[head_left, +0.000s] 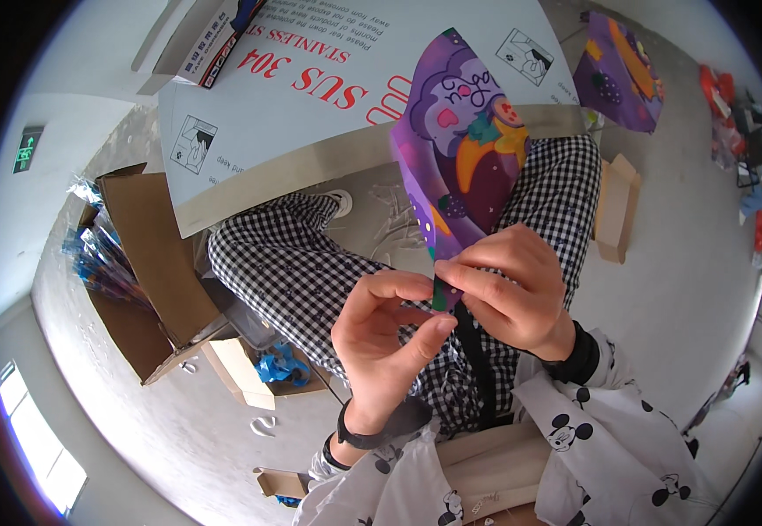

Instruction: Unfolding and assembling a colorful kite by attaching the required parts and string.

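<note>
A glossy purple sheet (464,140) with cartoon fruit printed on it stands pointed end up, its narrow green-and-purple lower end between my hands. With thumb and fingers my right hand (512,285) pinches it just above that end. My left hand (389,329) curls round from the other side, its index fingertip against the left edge and its thumb tip at the bottom corner. How firmly the left fingers press cannot be made out. A similar purple fruit-printed piece (619,74) hangs at the table's far right corner.
Ahead stands a table (311,114) covered with printed protective film, a tape dispenser box (210,44) on it. At left, an open cardboard box (157,254) holds plastic-wrapped items; a smaller box (245,373) contains blue plastic. Another carton (619,210) lies on the floor at right.
</note>
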`<action>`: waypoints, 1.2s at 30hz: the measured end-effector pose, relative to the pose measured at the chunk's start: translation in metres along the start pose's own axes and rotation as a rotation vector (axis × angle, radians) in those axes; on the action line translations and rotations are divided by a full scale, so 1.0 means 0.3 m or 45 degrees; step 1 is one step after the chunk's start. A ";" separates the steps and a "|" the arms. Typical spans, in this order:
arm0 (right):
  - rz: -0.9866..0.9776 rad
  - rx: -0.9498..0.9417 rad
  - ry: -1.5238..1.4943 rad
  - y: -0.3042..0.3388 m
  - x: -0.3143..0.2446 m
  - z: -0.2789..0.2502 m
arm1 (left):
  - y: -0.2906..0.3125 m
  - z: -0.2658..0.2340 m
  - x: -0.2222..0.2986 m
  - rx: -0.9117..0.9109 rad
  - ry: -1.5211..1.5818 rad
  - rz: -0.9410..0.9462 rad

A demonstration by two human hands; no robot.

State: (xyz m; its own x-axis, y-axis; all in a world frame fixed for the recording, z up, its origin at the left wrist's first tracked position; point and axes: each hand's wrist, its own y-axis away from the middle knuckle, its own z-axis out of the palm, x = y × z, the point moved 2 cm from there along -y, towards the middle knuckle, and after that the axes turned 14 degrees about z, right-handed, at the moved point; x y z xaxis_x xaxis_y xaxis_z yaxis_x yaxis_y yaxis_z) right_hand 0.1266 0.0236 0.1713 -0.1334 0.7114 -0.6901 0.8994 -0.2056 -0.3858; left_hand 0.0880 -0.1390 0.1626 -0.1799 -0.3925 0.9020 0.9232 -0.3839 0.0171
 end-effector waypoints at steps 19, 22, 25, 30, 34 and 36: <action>0.078 -0.131 -0.069 0.005 -0.019 0.017 | -0.007 0.030 -0.002 0.182 0.048 0.031; 0.126 -0.184 -0.095 0.006 -0.026 0.014 | -0.008 0.025 -0.005 0.195 0.050 0.045; 0.293 -0.223 -0.260 0.002 -0.044 0.014 | -0.010 0.024 -0.004 0.219 0.050 -0.002; 0.477 -0.340 -0.641 -0.015 -0.044 -0.004 | -0.011 0.020 0.005 0.214 0.002 0.022; 0.674 -0.353 -0.774 -0.001 -0.027 0.005 | -0.012 0.022 0.013 0.208 0.003 0.017; 0.737 -0.358 -0.834 0.001 -0.026 0.006 | -0.013 0.018 0.014 0.151 0.013 0.060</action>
State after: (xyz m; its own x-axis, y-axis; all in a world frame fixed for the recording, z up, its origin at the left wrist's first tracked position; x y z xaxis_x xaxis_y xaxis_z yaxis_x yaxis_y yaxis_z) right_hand 0.1269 0.0167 0.1754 0.2372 0.0076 -0.9714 0.9561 -0.1788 0.2320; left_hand 0.0854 -0.1346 0.1685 -0.1382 -0.4166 0.8985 0.9644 -0.2633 0.0263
